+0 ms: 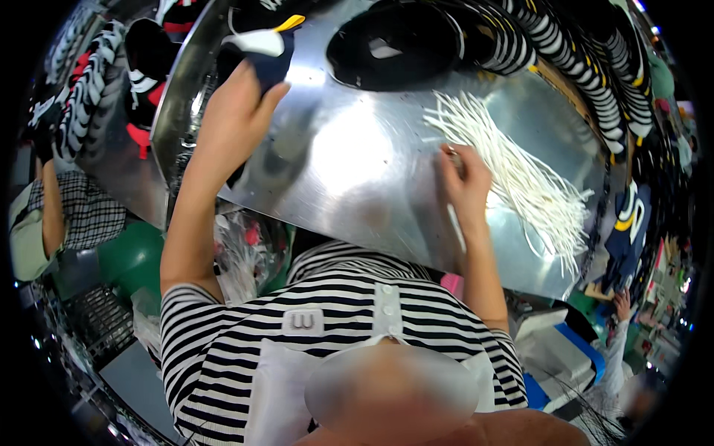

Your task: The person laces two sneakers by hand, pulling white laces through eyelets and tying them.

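Observation:
My left hand [236, 123] reaches to the far left of the metal table, its fingers closed on a navy shoe upper [277, 68] with a white part and a yellow loop. Motion blurs the fingertips a little. My right hand [468, 182] is pinched above the tabletop, just left of a pile of white shoelaces [520, 178]. One white shoelace [456, 227] hangs down from that hand. A small dark thing shows between its fingers, too small to name.
Black shoe uppers [394, 44] lie at the far side of the shiny metal table [297, 178]. Rows of black and white uppers [587, 89] line the right rim. More uppers [93, 97] and another person's arm [52, 201] are at the left. A person's hand [622, 303] shows at right.

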Available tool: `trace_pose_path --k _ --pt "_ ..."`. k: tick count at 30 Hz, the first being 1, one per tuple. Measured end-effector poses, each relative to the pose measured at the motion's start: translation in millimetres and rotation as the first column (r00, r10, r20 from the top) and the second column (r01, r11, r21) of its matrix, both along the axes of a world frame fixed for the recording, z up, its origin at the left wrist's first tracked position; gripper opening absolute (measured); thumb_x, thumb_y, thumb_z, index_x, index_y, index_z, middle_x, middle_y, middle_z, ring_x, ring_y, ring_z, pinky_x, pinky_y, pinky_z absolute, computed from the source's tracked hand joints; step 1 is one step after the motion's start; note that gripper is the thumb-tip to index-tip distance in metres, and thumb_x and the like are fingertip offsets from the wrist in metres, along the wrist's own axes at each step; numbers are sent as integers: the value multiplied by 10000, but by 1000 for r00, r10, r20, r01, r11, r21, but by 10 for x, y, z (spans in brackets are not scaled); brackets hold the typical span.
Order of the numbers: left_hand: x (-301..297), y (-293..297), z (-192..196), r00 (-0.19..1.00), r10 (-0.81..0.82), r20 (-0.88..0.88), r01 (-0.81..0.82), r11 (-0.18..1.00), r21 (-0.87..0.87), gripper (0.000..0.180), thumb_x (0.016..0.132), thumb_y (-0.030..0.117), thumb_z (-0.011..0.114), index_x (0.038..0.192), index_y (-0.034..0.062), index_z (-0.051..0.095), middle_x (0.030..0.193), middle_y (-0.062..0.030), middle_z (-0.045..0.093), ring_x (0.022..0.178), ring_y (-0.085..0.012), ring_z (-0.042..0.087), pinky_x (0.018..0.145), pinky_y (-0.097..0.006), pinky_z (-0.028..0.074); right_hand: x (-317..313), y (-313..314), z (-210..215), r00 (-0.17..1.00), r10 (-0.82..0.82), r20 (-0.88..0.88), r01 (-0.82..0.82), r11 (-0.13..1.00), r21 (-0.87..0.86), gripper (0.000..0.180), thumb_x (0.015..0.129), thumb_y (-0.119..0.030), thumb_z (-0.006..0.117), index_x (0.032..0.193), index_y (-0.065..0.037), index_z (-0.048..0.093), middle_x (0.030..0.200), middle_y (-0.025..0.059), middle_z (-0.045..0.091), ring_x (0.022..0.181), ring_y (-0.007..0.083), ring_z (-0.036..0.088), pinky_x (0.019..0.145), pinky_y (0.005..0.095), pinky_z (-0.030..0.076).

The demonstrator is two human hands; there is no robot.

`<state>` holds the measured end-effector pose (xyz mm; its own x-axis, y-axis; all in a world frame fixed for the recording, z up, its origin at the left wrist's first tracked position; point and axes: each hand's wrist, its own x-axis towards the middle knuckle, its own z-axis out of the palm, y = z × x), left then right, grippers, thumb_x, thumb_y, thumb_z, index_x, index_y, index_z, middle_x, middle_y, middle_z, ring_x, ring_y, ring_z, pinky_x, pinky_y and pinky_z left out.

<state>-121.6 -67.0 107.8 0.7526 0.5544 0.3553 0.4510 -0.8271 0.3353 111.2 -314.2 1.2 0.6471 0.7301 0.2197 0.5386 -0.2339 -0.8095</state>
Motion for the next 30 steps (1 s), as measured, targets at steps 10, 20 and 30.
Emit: trace_pose_path --k 10,20,30 --pt "1262 2547 -1675 943 286 -173 -199 896 396 484 978 438 530 1262 47 543 1142 -233 586 957 -447 654 753 -533 551 380 -244 208 958 -154 241 201 962 -186 126 864 -108 715 974 -49 702 857 77 637 647 240 607 603 329 467" --pt "856 763 -1499 931 212 297 -3 819 -574 428 947 352 661 1204 10 641 979 -111 695 927 -215 651 861 -298 491 1308 258 -70 953 -138 270 267 804 -532 283 849 -329 705 994 -86 728 867 137 710 799 318 679 701 401 510" --pt "511 438 -1016 729 402 554 -125 874 -470 221 947 205 659 1089 36 651 928 5 591 838 -78 511 786 -231 417 1593 -112 148 884 -126 451 260 933 -249 177 871 -229 671 1006 -128 724 937 70 696 855 301 666 743 403 514"
